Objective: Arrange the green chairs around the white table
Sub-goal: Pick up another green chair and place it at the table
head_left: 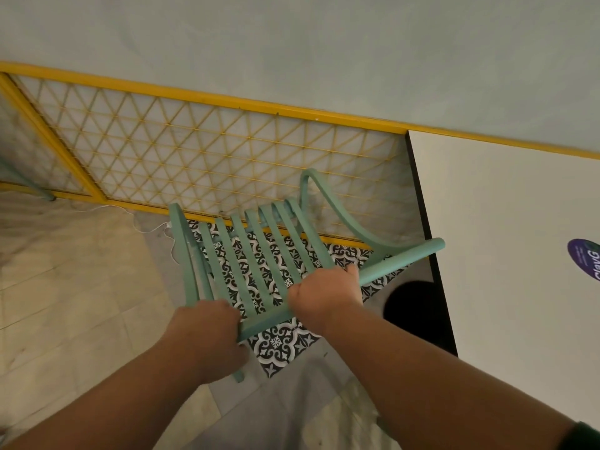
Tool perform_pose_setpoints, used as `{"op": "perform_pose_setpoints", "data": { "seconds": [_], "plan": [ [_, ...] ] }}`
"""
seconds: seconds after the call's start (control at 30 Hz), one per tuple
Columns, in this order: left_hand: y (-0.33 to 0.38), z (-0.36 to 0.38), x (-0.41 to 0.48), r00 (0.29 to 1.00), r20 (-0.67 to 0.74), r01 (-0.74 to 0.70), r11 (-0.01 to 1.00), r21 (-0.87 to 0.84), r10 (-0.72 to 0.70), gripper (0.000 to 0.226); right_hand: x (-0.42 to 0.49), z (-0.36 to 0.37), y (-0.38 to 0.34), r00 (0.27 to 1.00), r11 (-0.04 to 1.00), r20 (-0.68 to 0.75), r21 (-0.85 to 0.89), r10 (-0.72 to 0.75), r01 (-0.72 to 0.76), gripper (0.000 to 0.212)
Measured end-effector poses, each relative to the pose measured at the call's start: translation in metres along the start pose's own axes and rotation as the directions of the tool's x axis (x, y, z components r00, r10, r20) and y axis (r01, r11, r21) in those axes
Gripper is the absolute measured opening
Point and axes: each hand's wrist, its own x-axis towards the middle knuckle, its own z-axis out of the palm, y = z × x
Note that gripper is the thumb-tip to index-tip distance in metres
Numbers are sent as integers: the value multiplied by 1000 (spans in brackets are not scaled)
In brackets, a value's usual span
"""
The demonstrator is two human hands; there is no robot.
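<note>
Single head cam, tilted, looking steeply down and forward along both forearms. Close range: fingers sit mid-frame, yellow lattice panel beyond them, worktop edge to their right.

Bare forearms (dark wristband on right).

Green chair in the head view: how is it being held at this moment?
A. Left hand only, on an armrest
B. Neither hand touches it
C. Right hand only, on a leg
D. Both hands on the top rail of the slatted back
D: the left hand and right hand both grip the top rail of the green chair, beside the white table.
</note>
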Motion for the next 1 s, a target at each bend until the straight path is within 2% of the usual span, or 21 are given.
{"op": "perform_pose_setpoints", "data": {
  "seconds": [0.07, 0.1, 0.17, 0.23, 0.33, 0.4, 0.47, 0.53, 0.67, 0.73, 0.83, 1.0],
  "plan": [
    [19, 2, 9, 997, -71, -33, 997, -70, 28, 17, 1, -1, 1, 1000, 1000, -9, 9, -14, 14, 3],
    [26, 4, 13, 997, -76, -30, 992, -124, 20, 15, 2, -1, 2, 1000, 1000, -22, 12, -19, 19, 9],
    [33, 11, 20, 997, -73, -17, 987, -162, 5, 11, 5, 1, 7, 999, 993, -46, 116, -13, 18, 37],
    [30, 16, 25, 995, -99, -27, 990, -137, 13, 10, 7, 9, 16, 994, 941, -108, 338, 10, 27, 62],
    [25, 18, 28, 994, -98, -63, 980, -191, 45, 11, 1, 30, 36, 956, 809, -293, 554, -31, 196, 60],
    [23, 19, 28, 992, -103, -92, 974, -208, 72, 8, 0, 31, 49, 948, 770, -302, 578, -106, 270, 58],
    [22, 19, 29, 990, -126, -91, 980, -179, 69, 6, 6, 21, 66, 970, 801, -208, 556, -123, 221, 70],
    [22, 18, 30, 990, -127, -73, 988, -138, 56, 11, 13, 6, 90, 990, 875, -122, 470, -69, 119, 92],
    [23, 17, 29, 991, -121, -63, 990, -127, 48, 16, 24, 9, 130, 998, 980, 45, 196, 38, -46, 102],
    [24, 14, 30, 991, -119, -70, 989, -130, 55, 12, 27, 16, 131, 997, 987, 48, 147, 55, -61, 117],
    [22, 13, 29, 992, -113, -67, 991, -120, 53, 11, 26, 16, 121, 995, 987, 20, 128, 93, -95, 113],
    [17, 19, 27, 988, -142, -80, 992, -97, 65, 24, 20, 18, 115, 994, 989, 44, 105, 97, -101, 114]
  ]
}}
